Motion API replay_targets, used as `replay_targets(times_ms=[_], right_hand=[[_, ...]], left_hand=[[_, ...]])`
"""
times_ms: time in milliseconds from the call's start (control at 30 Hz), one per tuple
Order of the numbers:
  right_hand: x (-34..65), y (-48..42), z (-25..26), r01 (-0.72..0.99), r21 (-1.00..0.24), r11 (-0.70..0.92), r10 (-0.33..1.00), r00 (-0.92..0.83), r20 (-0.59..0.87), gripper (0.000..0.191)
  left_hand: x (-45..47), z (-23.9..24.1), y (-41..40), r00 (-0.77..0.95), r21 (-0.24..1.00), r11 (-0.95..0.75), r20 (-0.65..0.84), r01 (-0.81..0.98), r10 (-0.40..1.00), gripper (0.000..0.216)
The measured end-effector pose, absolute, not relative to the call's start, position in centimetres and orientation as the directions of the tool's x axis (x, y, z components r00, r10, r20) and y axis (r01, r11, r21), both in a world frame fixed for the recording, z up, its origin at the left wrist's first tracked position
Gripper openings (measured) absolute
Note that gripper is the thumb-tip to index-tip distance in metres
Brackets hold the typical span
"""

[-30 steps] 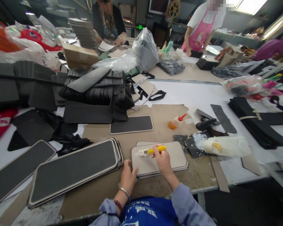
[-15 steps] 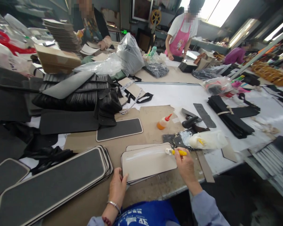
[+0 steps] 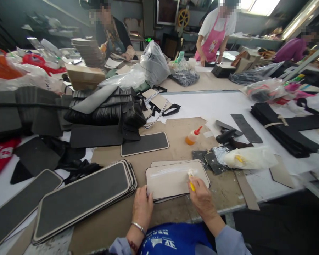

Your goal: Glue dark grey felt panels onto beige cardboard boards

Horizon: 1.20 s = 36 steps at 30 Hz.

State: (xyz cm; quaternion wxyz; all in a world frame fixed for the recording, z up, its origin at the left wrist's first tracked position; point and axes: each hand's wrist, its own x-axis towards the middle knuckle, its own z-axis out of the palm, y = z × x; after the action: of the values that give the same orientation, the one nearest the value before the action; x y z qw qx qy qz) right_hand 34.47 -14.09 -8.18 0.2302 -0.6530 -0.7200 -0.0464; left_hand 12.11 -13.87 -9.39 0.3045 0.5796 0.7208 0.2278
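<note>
Head view: one right grip point(image 3: 202, 199), fingers closed about the yellow handle of a brush point(image 3: 191, 177); bristles, white-coated, just beyond the fingertips on the side away from the body, over the right half of a beige board point(image 3: 172, 181); whether they touch it, cannot tell; one left grip point(image 3: 143, 204), thumb and fingers set narrowly at the board's near left corner, touching its edge, well apart from the brush; board lying flat between the two grips, a white streak along its far part, left of the bristles; a second board point(image 3: 159, 163) partly beneath, its far edge showing.

Also on the worktop point(image 3: 210, 102): stack of dark panels point(image 3: 85, 198), light-rimmed, left of the left grip; one dark panel point(image 3: 146, 143), beyond the board; red-tipped bottle point(image 3: 191, 138), upright, orange contents; whitish bag point(image 3: 255, 158), right of the board; bundle of black strips point(image 3: 284, 132), tied, farther right.
</note>
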Motion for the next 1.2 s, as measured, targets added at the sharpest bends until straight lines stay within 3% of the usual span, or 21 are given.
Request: replay_targets(times_ms=[100, 200, 367, 533, 700, 800, 933, 1033, 1200], right_hand=[[34.5, -14.1, -8.0, 0.957, -0.252, 0.144, 0.919, -0.035, 0.392, 0.018], [34.3, -14.3, -7.6, 0.941, -0.303, 0.149, 0.921, -0.021, 0.388, 0.018], [35.8, -14.4, -6.6, 0.903, -0.383, 0.194, 0.924, -0.037, 0.381, 0.02], [38.1, -13.4, -6.4, 0.928, -0.35, 0.125, 0.915, 0.028, 0.402, 0.019], [35.1, -12.8, -6.5, 0.919, -0.352, 0.18, 0.932, -0.046, 0.358, 0.018], [31.3, -13.5, -5.8, 0.871, -0.409, 0.273, 0.936, -0.141, 0.324, 0.017], [28.4, -15.0, -4.3, 0.749, -0.574, 0.33, 0.942, -0.216, 0.258, 0.016], [30.4, -15.4, -3.8, 0.725, -0.628, 0.282, 0.95, -0.12, 0.288, 0.02], [36.6, -15.0, -5.4, 0.893, -0.445, 0.063, 0.895, 0.147, 0.421, 0.021]], left_hand=[[12.1, -8.4, -13.1, -0.16, 0.748, 0.292, -0.245, 0.597, 0.956, 0.027], [11.8, -7.9, -11.6, -0.106, 0.809, 0.42, -0.415, 0.411, 0.904, 0.027], [11.3, -8.7, -10.2, 0.059, 0.767, 0.608, -0.63, 0.206, 0.775, 0.02], [11.5, -8.9, -10.8, 0.056, 0.749, 0.621, -0.647, 0.23, 0.76, 0.018], [12.0, -8.7, -11.3, 0.048, 0.758, 0.592, -0.626, 0.274, 0.778, 0.019], [12.1, -8.8, -11.3, 0.046, 0.757, 0.593, -0.626, 0.275, 0.779, 0.02], [11.9, -9.4, -11.4, 0.046, 0.754, 0.597, -0.63, 0.274, 0.775, 0.021], [11.6, -9.8, -11.7, 0.035, 0.752, 0.612, -0.637, 0.245, 0.77, 0.022], [11.5, -10.1, -12.1, 0.036, 0.756, 0.625, -0.643, 0.194, 0.765, 0.019]])
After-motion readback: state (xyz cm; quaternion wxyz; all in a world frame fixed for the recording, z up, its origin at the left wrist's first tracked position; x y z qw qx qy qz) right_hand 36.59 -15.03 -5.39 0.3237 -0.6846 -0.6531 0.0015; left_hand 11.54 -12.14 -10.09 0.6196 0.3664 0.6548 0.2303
